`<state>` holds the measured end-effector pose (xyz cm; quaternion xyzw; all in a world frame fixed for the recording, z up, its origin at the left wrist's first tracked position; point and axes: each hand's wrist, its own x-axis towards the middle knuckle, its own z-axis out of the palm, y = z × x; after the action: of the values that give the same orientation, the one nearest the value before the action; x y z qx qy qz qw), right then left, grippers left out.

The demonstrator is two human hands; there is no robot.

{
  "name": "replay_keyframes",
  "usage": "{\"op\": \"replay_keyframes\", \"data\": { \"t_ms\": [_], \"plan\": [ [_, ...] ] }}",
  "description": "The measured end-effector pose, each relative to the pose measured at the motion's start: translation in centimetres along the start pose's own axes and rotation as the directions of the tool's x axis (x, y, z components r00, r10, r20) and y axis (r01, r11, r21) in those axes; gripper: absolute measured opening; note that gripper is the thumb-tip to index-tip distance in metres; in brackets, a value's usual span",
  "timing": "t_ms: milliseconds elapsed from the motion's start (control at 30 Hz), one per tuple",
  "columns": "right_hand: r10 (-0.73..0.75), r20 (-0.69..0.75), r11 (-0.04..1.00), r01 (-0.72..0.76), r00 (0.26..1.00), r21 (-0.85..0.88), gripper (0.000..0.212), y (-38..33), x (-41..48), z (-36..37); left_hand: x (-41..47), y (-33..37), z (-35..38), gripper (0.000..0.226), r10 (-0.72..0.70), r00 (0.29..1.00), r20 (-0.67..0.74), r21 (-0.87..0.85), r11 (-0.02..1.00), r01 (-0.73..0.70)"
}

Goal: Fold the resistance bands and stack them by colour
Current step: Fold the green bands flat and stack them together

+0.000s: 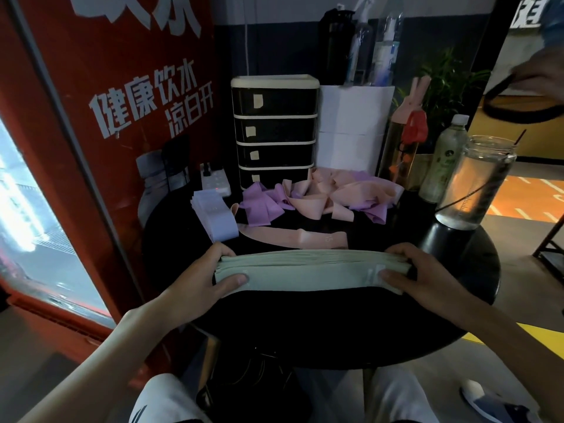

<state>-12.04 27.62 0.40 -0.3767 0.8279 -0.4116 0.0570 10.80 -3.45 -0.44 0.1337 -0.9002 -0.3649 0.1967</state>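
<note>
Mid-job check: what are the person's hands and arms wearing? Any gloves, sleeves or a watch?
Left hand and right hand are bare: no gloves, rings or markings show. Left forearm and right forearm are bare too, with no sleeve, watch or strap in view down to the frame's edge.
</note>
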Motion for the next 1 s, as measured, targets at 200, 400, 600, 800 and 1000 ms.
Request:
{"op": "replay_keyframes", "data": {
  "t_ms": [200,400,600,800,1000],
  "plan": [
    [0.021,0.007,1.000,-0.021,1.000,0.017,0.021,-0.2,0.3,-0.3,0.1,0.3,-0.4,0.021,-0.008,0.995,-0.100,-0.147,0.989,-0.007],
    [0.075,0.142,0.970,-0.105,0.987,0.220,0.012,-1.8,0.4,0.0,0.7,2.5,-2.8,0.028,-0.116,0.957,-0.266,-0.336,0.941,0.020],
    [0.183,0.246,0.980,-0.157,0.952,-0.120,0.021,-3.1,1.8,-0.3,2.3,8.0,-5.2,0.061,0.007,0.963,-0.268,-0.335,0.937,-0.100],
    [-0.168,0.226,0.971,0.201,0.960,-0.130,0.057,-10.8,4.3,-0.8,4.3,13.6,-6.0,0.074,0.230,0.972,-0.057,-0.275,0.932,-0.237],
    [-0.343,0.184,0.917,0.286,0.921,0.278,0.071,-17.7,5.4,0.4,4.6,15.6,-6.3,0.081,0.284,0.958,-0.040,-0.238,0.928,-0.285]
  ]
}}
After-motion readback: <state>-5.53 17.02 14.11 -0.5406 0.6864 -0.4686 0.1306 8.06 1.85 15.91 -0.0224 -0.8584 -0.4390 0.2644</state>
